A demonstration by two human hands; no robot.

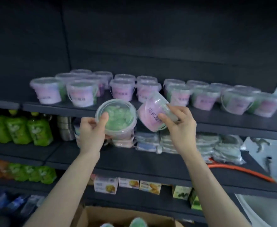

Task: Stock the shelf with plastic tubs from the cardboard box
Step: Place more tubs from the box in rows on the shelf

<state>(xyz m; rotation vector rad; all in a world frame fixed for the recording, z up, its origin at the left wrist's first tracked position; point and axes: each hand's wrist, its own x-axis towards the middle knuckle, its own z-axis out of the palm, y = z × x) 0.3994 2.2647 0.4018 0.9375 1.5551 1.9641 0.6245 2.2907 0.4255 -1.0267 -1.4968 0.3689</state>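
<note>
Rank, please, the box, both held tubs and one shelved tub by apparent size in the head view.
1. Box, though cropped.
2. Left tub and right tub: alike, tied.
3. Shelved tub: farther, so unsure.

Green pouches [20, 128] to L of left hand [92, 131]; wrapped flat packs [208, 145] just below right hand [178, 125]; orange hose [240, 171] lower R of it; small boxes [106, 184] well below both.

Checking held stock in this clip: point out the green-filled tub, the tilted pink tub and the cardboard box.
green-filled tub [120, 115]: head view, on its clear lid.
tilted pink tub [148, 117]: head view, on its labelled side.
cardboard box [111, 217]: head view, on its inner wall.
</note>
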